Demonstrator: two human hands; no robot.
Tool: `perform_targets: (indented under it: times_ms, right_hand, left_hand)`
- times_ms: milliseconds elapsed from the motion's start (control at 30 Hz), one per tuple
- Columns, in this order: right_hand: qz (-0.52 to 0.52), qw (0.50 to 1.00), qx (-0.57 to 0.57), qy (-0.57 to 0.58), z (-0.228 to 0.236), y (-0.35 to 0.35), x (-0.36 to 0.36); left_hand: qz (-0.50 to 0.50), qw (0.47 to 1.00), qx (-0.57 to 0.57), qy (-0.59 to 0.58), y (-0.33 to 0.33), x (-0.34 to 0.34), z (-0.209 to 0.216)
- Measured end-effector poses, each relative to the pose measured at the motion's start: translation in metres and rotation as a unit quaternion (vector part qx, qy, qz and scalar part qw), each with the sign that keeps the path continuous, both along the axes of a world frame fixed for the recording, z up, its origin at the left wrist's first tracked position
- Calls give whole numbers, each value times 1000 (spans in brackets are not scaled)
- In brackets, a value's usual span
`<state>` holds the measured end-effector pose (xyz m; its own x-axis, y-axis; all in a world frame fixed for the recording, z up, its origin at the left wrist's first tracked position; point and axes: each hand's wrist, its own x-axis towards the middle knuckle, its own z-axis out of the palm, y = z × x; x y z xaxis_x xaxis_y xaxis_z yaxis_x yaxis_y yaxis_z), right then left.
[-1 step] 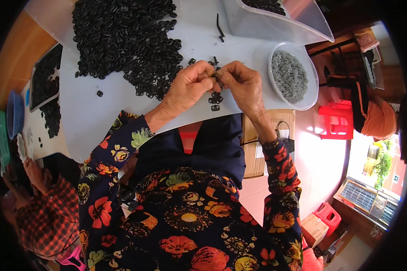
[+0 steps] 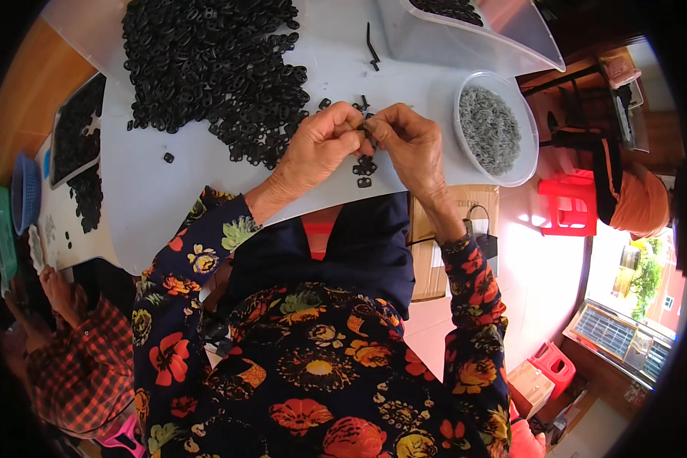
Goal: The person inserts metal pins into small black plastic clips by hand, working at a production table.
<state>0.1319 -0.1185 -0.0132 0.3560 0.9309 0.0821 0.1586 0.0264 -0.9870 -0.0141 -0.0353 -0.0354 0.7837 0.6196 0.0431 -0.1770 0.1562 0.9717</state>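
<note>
My left hand (image 2: 327,145) and my right hand (image 2: 408,145) meet fingertip to fingertip above the table's near edge. Both are closed in a pinch on a small black plastic piece (image 2: 365,127), mostly hidden by the fingers. Just below the fingertips lies a short line of black two-holed plastic pieces (image 2: 364,182). To the left of my left hand spreads a large heap of similar black pieces (image 2: 206,69). A round clear tub (image 2: 527,169) filled with small translucent grey parts (image 2: 487,130) stands to the right of my right hand.
A translucent plastic bin (image 2: 435,46) holds more black pieces at the far right. A thin black stick (image 2: 372,46) lies beside it. Left, a co-worker in a checked sleeve (image 2: 84,366) sits near a black-filled tray (image 2: 76,133). A cardboard box (image 2: 427,267) and red stool (image 2: 569,202) stand right.
</note>
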Motion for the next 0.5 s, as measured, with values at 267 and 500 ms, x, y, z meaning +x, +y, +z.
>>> perform_targets:
  times_ms: [267, 500]
  right_hand:
    - [-27, 999, -25, -30, 4, 1, -1]
    - [15, 999, 18, 36, -2, 3, -1]
  left_hand:
    - [19, 1000, -2, 4, 1, -1, 2]
    - [9, 1000, -17, -1, 1, -1, 2]
